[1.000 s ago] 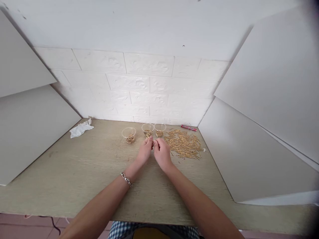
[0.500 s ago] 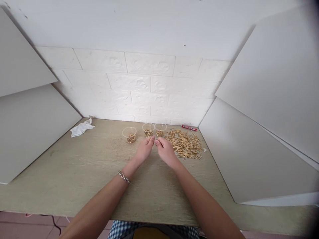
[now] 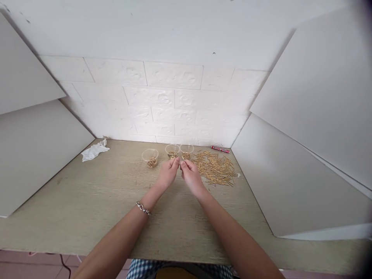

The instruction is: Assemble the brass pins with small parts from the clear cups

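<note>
My left hand and my right hand meet thumb to thumb above the middle of the table, both closed in a pinch. Whatever lies between the fingertips is too small and too covered to make out. Just beyond them stand two clear plastic cups, a middle cup and a right cup, each with small gold-coloured metal parts inside. A third clear cup, also holding small gold parts, is left of my left hand. Right of my right hand spreads a loose pile of thin gold-coloured metal rods.
A red tube-like item lies behind the rods near the wall. Crumpled white tissue sits at the table's back left. Pale panels enclose the left and right sides, and a white brick-patterned wall closes the back.
Both hands stay together in nearly the same pinch, with only a slight shift of the right fingers. The whole view has moved a little; the cups and rods look unchanged.
</note>
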`<state>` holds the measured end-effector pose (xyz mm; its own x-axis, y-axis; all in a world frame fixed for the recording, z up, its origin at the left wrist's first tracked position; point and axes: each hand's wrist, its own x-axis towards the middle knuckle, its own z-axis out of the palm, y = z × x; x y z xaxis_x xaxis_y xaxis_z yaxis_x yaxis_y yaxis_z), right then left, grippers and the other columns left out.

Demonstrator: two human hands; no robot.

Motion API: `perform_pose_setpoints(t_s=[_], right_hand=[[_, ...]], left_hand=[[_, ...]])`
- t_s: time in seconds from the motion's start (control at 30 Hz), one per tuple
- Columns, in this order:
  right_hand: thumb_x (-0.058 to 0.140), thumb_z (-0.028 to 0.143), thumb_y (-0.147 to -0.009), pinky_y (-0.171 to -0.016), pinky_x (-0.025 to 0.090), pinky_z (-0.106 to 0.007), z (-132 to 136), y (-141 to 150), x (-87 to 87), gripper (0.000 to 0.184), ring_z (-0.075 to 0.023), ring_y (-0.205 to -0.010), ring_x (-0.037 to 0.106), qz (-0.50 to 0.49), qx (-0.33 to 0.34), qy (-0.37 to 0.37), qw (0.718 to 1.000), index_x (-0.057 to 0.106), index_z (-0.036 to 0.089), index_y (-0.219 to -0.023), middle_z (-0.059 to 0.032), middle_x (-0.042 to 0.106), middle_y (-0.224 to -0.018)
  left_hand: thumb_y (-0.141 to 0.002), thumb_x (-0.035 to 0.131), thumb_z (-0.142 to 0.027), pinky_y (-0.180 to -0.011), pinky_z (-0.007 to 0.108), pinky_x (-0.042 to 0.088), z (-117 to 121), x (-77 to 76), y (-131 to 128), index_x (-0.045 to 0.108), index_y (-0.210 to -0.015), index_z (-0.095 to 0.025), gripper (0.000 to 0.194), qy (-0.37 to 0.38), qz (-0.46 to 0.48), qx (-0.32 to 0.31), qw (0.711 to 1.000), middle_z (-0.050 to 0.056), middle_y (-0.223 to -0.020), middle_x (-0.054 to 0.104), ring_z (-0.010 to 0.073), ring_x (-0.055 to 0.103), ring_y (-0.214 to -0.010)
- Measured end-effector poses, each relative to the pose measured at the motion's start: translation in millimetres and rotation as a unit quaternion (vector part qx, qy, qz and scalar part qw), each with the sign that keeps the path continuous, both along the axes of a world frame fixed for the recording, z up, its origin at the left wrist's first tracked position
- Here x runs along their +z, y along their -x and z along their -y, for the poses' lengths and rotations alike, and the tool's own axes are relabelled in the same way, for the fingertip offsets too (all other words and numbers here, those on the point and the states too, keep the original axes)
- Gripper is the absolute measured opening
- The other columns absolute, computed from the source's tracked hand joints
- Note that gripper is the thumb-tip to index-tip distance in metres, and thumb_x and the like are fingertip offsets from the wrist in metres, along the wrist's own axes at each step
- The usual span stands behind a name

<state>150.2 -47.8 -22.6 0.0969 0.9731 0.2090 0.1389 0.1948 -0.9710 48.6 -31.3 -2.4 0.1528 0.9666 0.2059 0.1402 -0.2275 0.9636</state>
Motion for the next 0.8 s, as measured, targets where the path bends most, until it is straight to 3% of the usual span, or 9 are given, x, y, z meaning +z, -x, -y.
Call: perform_pose_setpoints(t_s=[0.17,0.37,0.57,0.8], right_hand=[[0.038,0.052,-0.081,-0.046,0.031,-0.024,1.6,6.4,-0.1,0.037,-0.0108,-0.048,0.039,-0.058,-0.022,0.006,0.998,0.043,0.021,-0.061,0.0031,0.04,-0.053],[0.039,0.049,-0.081,-0.051,0.034,-0.025,5.5,7.8,1.3,0.035,-0.0127,-0.053,0.044,-0.038,-0.036,-0.01,0.999,0.044,0.021,-0.061,0.002,0.044,-0.053],[0.037,0.038,-0.084,-0.059,0.036,-0.025,7.3,6.5,1.4,0.03,-0.0131,-0.06,0.047,0.024,-0.057,-0.05,0.997,0.046,0.02,-0.063,-0.0002,0.052,-0.063],[0.037,0.027,-0.084,-0.055,0.028,-0.025,8.2,4.6,1.4,0.028,-0.0116,-0.055,0.038,0.18,-0.107,-0.122,0.97,0.037,0.02,-0.058,0.0023,0.042,-0.057]], left_hand=[[-0.08,0.047,-0.044,-0.052,0.023,0.027,0.1,-1.3,0.0,0.043,-0.051,-0.018,0.039,0.005,0.013,-0.015,1.0,-0.003,-0.049,0.04,0.0118,0.036,-0.051],[-0.078,0.046,-0.051,-0.051,0.023,0.027,-2.9,-9.9,-1.6,0.038,-0.051,-0.018,0.043,0.054,0.064,-0.025,0.996,-0.003,-0.051,0.034,0.0104,0.032,-0.051],[-0.075,0.048,-0.055,-0.05,0.023,0.027,-1.5,-11.8,-4.9,0.035,-0.052,-0.018,0.045,0.089,0.116,-0.045,0.988,-0.004,-0.05,0.031,0.0092,0.03,-0.049],[-0.077,0.045,-0.054,-0.053,0.023,0.033,-2.9,-19.9,-4.8,0.041,-0.057,-0.017,0.042,0.082,0.082,-0.022,0.993,-0.003,-0.055,0.04,0.0102,0.039,-0.054]])
